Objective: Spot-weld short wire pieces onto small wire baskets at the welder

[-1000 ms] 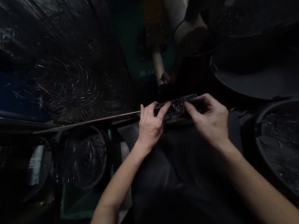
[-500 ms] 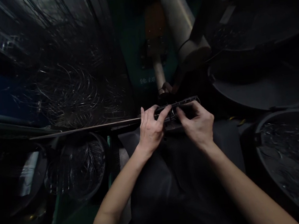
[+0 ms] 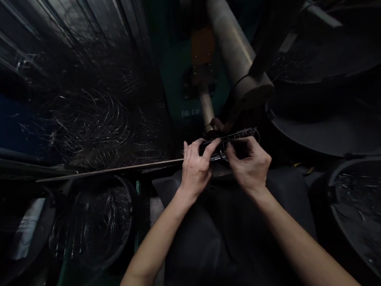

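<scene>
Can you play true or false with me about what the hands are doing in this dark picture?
1. Both hands grip one dark slotted bar. True.
2. The left hand is resting in the person's lap. False: it is up on the bar, beside the right hand.
3. A long thin strip sticks out to the left. True.
4. The tub of wire rings sits on the right. False: it sits on the left.
</scene>
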The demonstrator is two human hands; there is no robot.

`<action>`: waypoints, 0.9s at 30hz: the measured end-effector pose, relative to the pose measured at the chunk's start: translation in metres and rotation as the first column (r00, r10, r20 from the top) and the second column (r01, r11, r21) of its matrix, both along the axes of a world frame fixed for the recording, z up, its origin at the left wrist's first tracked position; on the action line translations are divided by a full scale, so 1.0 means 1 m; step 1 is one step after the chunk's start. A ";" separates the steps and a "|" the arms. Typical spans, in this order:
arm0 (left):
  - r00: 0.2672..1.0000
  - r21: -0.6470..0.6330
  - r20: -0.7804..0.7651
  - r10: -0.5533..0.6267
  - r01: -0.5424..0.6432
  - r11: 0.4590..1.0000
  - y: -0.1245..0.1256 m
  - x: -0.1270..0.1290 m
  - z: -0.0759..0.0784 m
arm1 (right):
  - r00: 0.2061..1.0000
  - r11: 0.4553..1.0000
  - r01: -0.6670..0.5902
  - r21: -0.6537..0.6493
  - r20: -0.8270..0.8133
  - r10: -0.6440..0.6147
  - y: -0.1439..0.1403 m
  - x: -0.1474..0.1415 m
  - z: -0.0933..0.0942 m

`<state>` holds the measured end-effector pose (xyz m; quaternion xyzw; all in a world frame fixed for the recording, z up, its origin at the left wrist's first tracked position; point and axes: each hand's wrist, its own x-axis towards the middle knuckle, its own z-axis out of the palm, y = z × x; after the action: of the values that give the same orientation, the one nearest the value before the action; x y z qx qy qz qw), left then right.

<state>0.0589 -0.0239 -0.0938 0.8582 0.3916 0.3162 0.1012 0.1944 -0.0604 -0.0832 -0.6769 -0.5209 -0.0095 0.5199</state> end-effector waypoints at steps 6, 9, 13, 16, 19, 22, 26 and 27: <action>1.000 0.008 0.002 -0.003 0.003 1.000 0.007 0.004 -0.004 | 0.998 0.999 0.029 0.019 0.051 -0.030 0.005 0.003 -0.004; 1.000 0.022 0.017 -0.011 0.011 1.000 0.008 0.005 -0.005 | 0.997 0.999 0.032 0.042 0.069 -0.034 0.006 0.003 -0.003; 1.000 0.003 0.016 -0.005 0.005 1.000 0.008 0.006 -0.005 | 0.995 0.999 0.033 0.021 0.093 -0.035 0.004 0.004 -0.001; 1.000 -0.007 0.005 -0.014 0.015 1.000 0.009 0.007 -0.003 | 0.994 0.999 0.052 0.013 0.099 -0.053 0.004 0.005 -0.002; 1.000 -0.017 -0.006 -0.019 0.019 1.000 0.012 0.008 -0.002 | 0.992 0.998 0.062 0.000 0.107 -0.062 0.007 0.006 -0.003; 1.000 -0.027 -0.007 -0.024 0.023 0.999 0.015 0.010 -0.002 | 0.989 0.998 0.066 0.016 0.129 -0.067 0.011 0.007 -0.003; 0.999 -0.034 -0.029 -0.015 0.014 0.999 0.014 0.009 -0.004 | 0.988 0.998 0.064 -0.003 0.144 -0.063 0.010 0.009 -0.005; 0.999 -0.023 -0.038 -0.008 0.007 1.000 0.014 0.009 -0.005 | 0.988 0.998 0.065 -0.014 0.141 -0.062 0.010 0.009 -0.006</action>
<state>0.0677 -0.0098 -0.0988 0.8643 0.3937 0.2951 0.1046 0.2033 -0.0506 -0.0892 -0.6956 -0.5345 -0.0688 0.4751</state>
